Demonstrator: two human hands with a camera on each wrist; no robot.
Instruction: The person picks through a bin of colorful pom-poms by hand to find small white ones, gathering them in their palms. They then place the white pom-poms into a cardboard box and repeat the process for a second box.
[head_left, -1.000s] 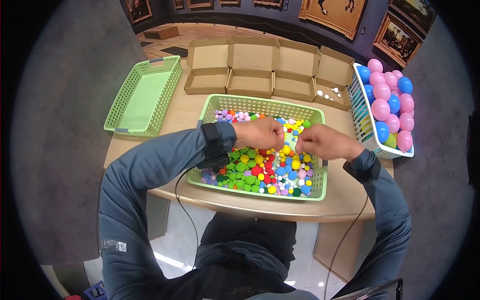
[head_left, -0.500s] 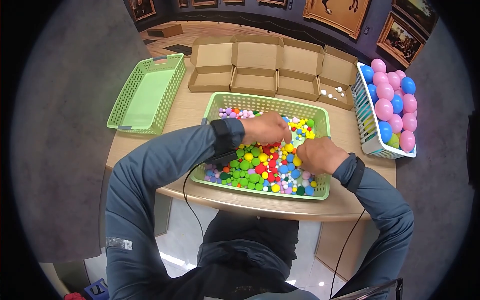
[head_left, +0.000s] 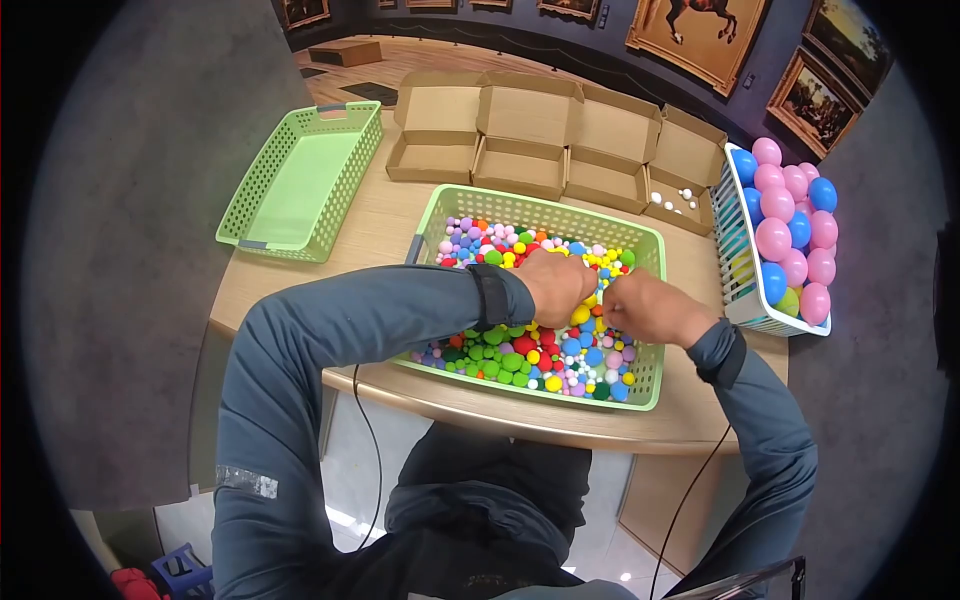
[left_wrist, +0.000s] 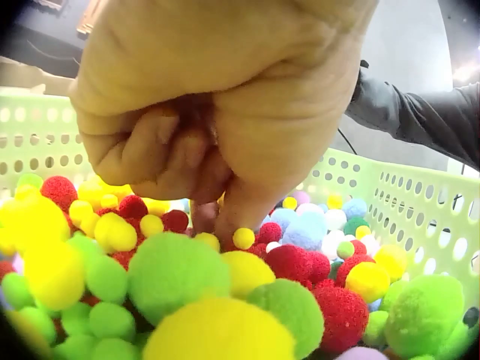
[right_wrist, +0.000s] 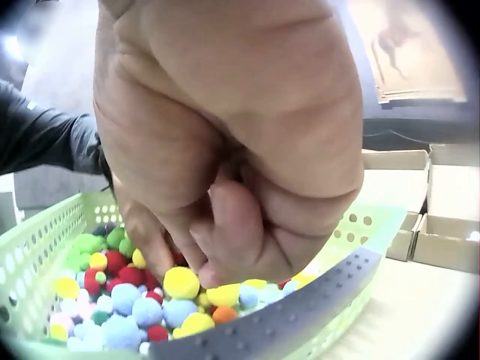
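Note:
A light green perforated basket (head_left: pixel 540 206) holds many fuzzy pom-poms (head_left: pixel 497 366) in green, red, yellow, blue, white and purple. Both hands are over its right half, close side by side. My left hand (head_left: pixel 558 288) points down with its fingers curled; in the left wrist view its thumb and index fingertips (left_wrist: pixel 206 216) reach among red and yellow pom-poms. My right hand (head_left: pixel 655 308) is by the basket's right end, fingers curled toward the palm. In the right wrist view, its fingertips (right_wrist: pixel 211 274) are right beside a yellow pom-pom (right_wrist: pixel 181 283). Both palms' insides are hidden.
Several open cardboard boxes (head_left: pixel 520 160) stand in a row behind the basket; the rightmost contains a few small white balls (head_left: pixel 672 205). Another green basket (head_left: pixel 290 190) is at the left. At the right, a white basket (head_left: pixel 745 285) is piled with pink and blue balloon-like balls (head_left: pixel 773 240).
My left hand has moved right and toward the near side within the basket. The right hand has come slightly nearer the front. The head view has shifted a little.

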